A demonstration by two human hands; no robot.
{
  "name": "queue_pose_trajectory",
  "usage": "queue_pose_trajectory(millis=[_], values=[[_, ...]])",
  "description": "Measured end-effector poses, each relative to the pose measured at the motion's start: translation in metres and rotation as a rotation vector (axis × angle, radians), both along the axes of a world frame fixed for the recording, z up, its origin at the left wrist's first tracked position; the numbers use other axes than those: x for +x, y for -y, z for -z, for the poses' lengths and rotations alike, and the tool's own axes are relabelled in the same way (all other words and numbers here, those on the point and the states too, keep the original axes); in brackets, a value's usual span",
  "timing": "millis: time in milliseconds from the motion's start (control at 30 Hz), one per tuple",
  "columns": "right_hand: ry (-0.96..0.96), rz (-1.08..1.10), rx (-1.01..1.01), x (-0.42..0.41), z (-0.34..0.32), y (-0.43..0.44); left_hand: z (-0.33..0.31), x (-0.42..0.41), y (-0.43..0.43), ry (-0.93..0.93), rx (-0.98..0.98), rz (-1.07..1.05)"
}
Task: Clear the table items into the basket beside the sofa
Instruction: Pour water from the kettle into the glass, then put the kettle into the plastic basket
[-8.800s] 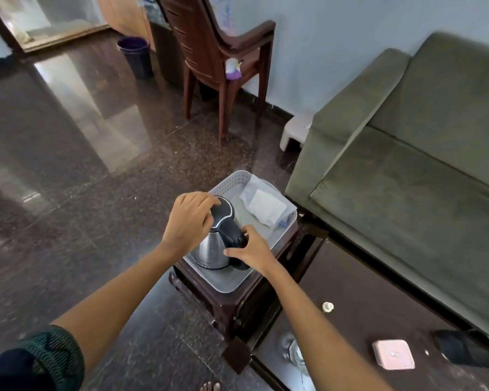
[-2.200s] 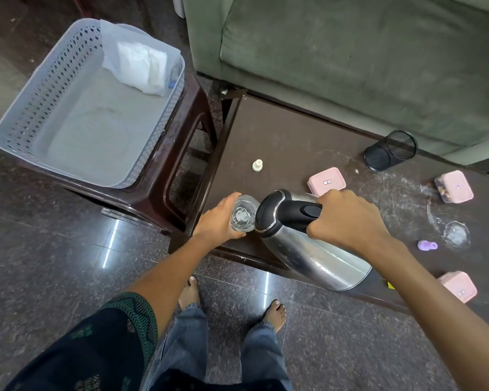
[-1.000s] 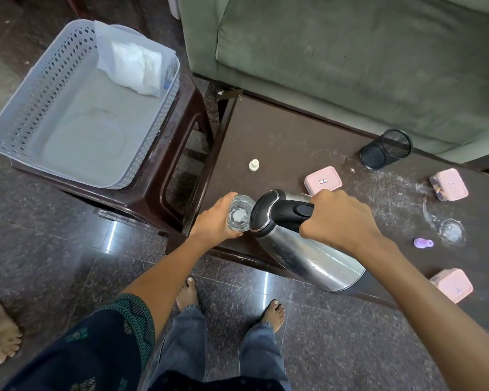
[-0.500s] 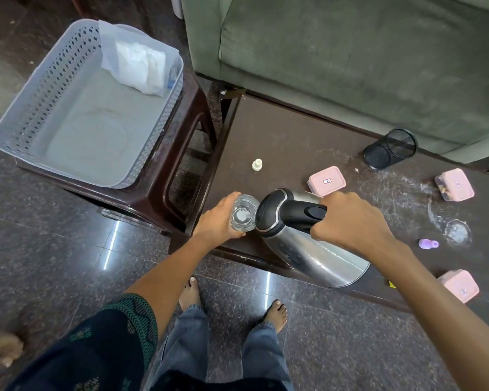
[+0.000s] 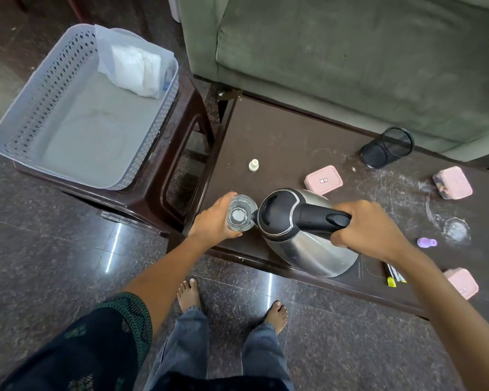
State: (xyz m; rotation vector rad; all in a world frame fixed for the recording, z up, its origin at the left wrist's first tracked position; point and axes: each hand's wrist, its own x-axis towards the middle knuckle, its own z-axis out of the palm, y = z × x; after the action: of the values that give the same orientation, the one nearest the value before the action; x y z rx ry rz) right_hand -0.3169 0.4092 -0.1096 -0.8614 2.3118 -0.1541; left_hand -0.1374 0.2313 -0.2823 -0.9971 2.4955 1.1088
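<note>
The right hand (image 5: 364, 230) grips the black handle of a tilted steel kettle (image 5: 305, 235), its spout at a clear drinking glass (image 5: 239, 217) that the left hand (image 5: 213, 221) clasps on the dark tabletop (image 5: 280, 142). Ease the tilt slowly, glass steady; the grey perforated basket (image 5: 26, 103) waits left.

right hand (image 5: 367, 230) grips kettle (image 5: 302, 235) handle, spout at glass (image 5: 240, 212) held by left hand (image 5: 213, 221) on table (image 5: 280, 142); basket (image 5: 26, 119) holds white packet (image 5: 133, 69).
</note>
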Motion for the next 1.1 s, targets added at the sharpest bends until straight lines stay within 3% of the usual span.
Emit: queue_pose_trajectory(millis=[200, 400, 467, 567, 667, 900, 1100], values=[[0.199, 0.233, -0.180, -0.003, -0.011, -0.017, 0.000, -0.002, -0.002, 0.013, 0.034, -0.007], [0.316, 0.365, -0.366, 0.002, -0.048, -0.004, -0.016, 0.007, 0.008, -0.155, 0.198, -0.058], [0.305, 0.329, -0.418, 0.007, -0.061, 0.007, -0.034, 0.019, 0.024, -0.254, 0.065, -0.075], [0.283, 0.282, -0.459, 0.015, -0.076, 0.034, -0.066, 0.038, 0.064, -0.382, -0.351, -0.073], [0.301, 0.253, -0.519, 0.028, -0.085, 0.071, -0.079, 0.064, 0.111, -0.400, -0.594, -0.176], [0.321, 0.219, -0.649, 0.069, -0.085, 0.165, -0.075, 0.128, 0.156, -0.205, -0.710, -0.469], [0.450, 0.189, -0.742, 0.121, -0.076, 0.262, -0.074, 0.161, 0.192, -0.208, -0.592, -0.764]])
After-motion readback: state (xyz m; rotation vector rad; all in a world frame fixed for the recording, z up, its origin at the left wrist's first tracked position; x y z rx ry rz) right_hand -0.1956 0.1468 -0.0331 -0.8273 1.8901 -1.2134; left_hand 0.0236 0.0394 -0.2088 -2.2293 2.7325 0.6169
